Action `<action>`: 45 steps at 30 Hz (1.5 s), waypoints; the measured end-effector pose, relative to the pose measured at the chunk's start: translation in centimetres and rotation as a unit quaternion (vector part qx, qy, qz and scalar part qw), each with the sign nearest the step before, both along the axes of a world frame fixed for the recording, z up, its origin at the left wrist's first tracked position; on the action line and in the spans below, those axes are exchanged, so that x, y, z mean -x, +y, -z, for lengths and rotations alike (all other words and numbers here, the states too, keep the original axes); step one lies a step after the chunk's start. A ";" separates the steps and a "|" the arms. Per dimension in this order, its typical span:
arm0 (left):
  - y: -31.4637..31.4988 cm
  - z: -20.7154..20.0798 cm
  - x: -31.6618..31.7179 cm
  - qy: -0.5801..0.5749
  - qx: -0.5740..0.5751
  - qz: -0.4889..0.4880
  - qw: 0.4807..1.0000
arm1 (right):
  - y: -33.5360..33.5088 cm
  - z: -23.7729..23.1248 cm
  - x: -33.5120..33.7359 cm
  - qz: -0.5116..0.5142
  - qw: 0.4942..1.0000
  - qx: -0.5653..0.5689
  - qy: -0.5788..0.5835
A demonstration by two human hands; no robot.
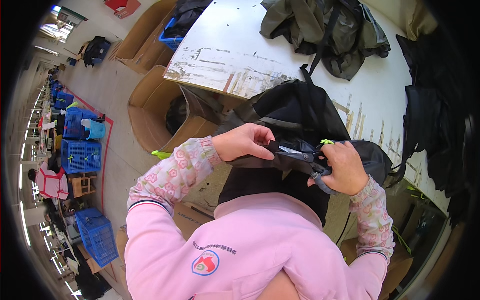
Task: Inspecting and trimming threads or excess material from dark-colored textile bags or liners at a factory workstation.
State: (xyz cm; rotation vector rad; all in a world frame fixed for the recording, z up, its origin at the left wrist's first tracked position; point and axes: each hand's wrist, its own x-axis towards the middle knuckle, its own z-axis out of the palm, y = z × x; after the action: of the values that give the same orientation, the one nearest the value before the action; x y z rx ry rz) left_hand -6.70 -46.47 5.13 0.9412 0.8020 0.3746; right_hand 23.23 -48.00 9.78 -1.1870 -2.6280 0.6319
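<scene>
At the near edge of the white table [225, 35], black fabric [295, 102] drapes toward the person. Just off that edge, the left hand [241, 142] pinches the fabric between thumb and fingers; the right hand [346, 167] wraps round the handles of scissors [304, 156]. Olive-grey cloth [327, 35] lies heaped on the table.

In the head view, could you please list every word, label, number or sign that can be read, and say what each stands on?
Pink shirt: a round blue-rimmed badge beside a line of dark characters, seen upside down; wording not copied here.
Cardboard box by the shirt: dark printed letters, partly covered; also not copied.
Scissors: no readable marking.
Far background: any signs are too small to read.
</scene>
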 end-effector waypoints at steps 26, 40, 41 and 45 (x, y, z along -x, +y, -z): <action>0.3 -1.0 -1.2 0.033 -0.049 0.053 0.997 | 1.1 -0.6 0.2 -0.033 0.999 0.007 0.012; 0.7 -1.4 -1.2 0.062 -0.071 0.073 0.993 | 0.7 0.6 -1.6 -0.030 0.999 0.022 -0.028; 0.8 -1.6 -1.0 0.049 -0.070 0.074 0.994 | 0.1 0.8 -2.6 0.040 0.997 0.064 0.001; 1.8 -2.8 -0.1 0.029 -0.126 0.015 0.992 | -3.4 3.5 -6.5 0.181 0.976 0.103 0.058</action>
State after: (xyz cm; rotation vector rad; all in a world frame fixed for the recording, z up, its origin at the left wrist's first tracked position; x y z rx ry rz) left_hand -6.61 -44.71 7.91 1.2021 0.8044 0.4314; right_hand 29.69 -51.42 6.24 -1.5850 -2.2098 0.8816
